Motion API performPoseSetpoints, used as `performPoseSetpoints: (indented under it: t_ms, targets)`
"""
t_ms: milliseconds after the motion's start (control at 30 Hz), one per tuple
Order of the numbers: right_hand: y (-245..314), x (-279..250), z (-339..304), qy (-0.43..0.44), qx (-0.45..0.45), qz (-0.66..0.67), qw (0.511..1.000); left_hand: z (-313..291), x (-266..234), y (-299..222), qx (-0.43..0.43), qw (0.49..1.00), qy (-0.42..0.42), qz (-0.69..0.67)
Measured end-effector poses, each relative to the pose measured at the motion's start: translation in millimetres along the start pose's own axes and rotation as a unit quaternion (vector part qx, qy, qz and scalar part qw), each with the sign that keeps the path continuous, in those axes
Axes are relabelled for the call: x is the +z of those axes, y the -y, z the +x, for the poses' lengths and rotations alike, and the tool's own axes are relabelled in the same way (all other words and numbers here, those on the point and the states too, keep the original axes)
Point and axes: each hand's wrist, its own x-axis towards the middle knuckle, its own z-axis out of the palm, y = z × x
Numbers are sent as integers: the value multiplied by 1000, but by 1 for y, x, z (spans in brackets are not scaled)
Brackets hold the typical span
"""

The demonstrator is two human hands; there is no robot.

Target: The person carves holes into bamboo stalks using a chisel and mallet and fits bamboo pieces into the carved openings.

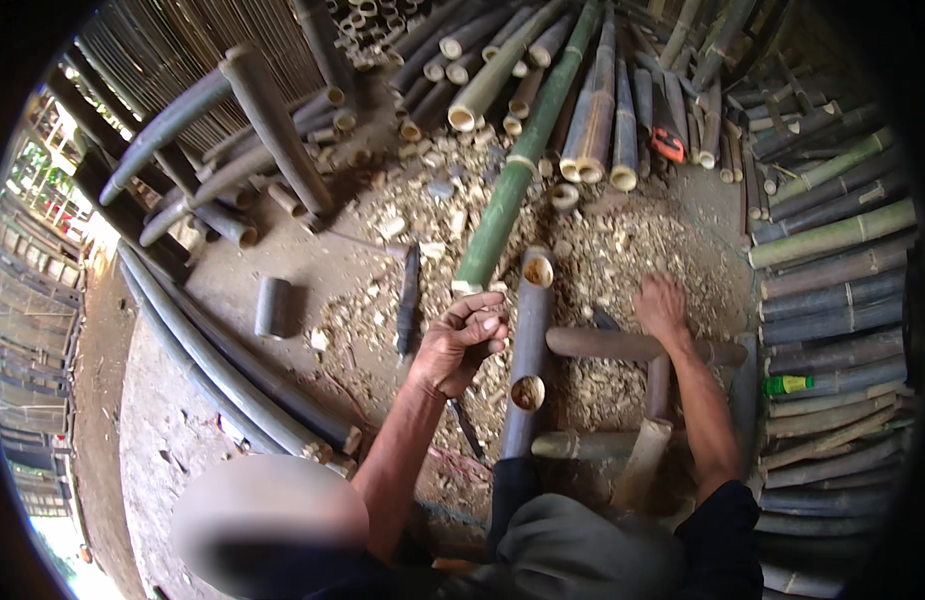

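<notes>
My left hand [463, 342] is just below the cut end of a long green bamboo pole [502, 215]. Its fingers are half curled, with a gap to the thumb and nothing visible between them. Beside it on the right is a dark bamboo tube [523, 335] with two openings cut in its upper side. Over the wood chips [622, 250], my right hand [662, 308] reaches down past a bamboo frame [602, 345]. Its fingers are bunched and partly hidden, so I cannot make out what they hold. A dark, long tool [409, 300] lies left of my left hand.
Cut bamboo poles [472, 85] are piled at the back. More poles [832, 300] line the right side, with a green bottle [787, 385] on them. A short bamboo piece [273, 307] stands on the floor at left. Long dark poles [212, 350] lie nearby. An orange-red handle [667, 145] shows at the back.
</notes>
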Motion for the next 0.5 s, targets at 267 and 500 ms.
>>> performPoseSetpoints:
  t_ms: [267, 500]
  targets:
    - [156, -77, -119, 110, 376, 695, 603, -77, 6, 98, 28, 807, 75, 586]
    - [228, -41, -198, 262, 504, 786, 245, -153, 5, 79, -242, 651, 19, 719]
